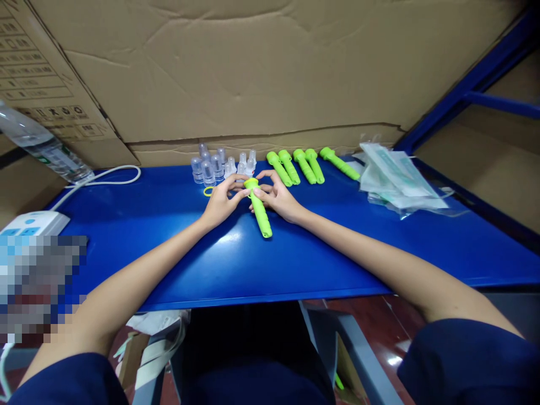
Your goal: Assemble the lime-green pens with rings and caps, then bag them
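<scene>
A lime-green flashlight-shaped handle (260,216) with a flared head and ribbed grip is held above the blue table, its head away from me and its tail toward me. My left hand (225,198) pinches it near the head from the left. On the other side, my right hand (280,198) grips the neck, thumb on top and fingers curled by the head. Just left of my left hand lies a yellow ring (208,192). Behind it stand several clear plastic caps (208,171) and some smaller clear-and-white pieces (242,167).
Several more green handles (304,166) lie in a row at the back. Plastic-wrapped packets (400,177) are piled at right. A water bottle (50,152), a white cable (113,170) and a power strip (36,224) are at left. Cardboard (253,73) walls the back.
</scene>
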{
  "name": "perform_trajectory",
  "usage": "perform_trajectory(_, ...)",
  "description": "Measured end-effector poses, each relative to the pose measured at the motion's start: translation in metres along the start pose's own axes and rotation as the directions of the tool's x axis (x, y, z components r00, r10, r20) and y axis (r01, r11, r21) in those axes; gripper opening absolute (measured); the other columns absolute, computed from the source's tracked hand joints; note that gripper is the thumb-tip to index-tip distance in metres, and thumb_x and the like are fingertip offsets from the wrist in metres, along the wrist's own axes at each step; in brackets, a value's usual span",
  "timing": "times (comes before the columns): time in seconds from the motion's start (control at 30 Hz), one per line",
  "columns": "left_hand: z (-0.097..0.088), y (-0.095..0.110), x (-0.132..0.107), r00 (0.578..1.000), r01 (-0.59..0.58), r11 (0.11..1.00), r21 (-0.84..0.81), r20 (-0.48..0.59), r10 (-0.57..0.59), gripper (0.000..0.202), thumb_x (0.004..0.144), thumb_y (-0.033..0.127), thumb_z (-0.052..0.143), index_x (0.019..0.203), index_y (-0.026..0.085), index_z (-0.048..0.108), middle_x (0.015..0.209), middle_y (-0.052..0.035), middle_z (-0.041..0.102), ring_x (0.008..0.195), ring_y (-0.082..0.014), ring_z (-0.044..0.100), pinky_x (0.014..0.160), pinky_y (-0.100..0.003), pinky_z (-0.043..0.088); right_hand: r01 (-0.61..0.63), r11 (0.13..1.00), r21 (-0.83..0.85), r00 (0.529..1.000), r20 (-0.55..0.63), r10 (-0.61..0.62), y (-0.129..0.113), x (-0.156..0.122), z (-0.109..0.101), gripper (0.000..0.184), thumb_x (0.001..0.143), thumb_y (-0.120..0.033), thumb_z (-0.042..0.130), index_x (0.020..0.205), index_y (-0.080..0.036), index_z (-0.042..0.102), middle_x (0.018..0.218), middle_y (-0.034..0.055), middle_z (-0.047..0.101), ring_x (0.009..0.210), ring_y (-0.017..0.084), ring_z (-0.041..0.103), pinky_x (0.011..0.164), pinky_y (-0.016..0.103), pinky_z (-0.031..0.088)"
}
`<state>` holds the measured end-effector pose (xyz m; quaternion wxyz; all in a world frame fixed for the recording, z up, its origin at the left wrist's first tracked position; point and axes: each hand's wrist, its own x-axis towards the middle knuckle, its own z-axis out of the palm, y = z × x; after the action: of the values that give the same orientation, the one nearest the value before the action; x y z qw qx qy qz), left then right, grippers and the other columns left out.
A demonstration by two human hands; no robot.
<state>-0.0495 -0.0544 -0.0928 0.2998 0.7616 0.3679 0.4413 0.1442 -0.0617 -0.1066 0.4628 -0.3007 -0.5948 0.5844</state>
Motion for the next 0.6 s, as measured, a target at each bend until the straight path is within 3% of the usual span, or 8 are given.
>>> perform_trajectory(0.23,-0.0007,0.003,-0.0014,0.998,-0.047,0.999,0.028,-0.042,0.048,0.02,0.09,0.033,0.07,0.102,0.017,0.068,0.108,-0.0087,0.078,0.097,-0.021,0.075,0.088,-0.034,0.058,0.015,1.0,-0.022,1.0,-0.005,-0.015,-0.002,-0.001,0.0019,0.063,0.079,-0.054,0.08,0.113,-0.028,0.035,0.098,-0.0016,0.068,0.062,0.012,0.07,0.063,0.034,0.066)
perform_trajectory(0.6,-0.001,0.0043,-0.0007,0.998,-0.037,0.999,0.006,-0.051,0.037,0.025,0.088,0.042,0.07,0.088,0.017,0.069,0.102,-0.0077,0.08,0.09,-0.021,0.076,0.08,-0.033,0.057,0.036,0.998,-0.056,0.999,0.014,-0.035,0.0008,-0.0007,0.0003,0.054,0.081,-0.056,0.077,0.104,-0.026,0.038,0.089,-0.0029,0.067,0.064,0.015,0.072,0.061,0.034,0.064)
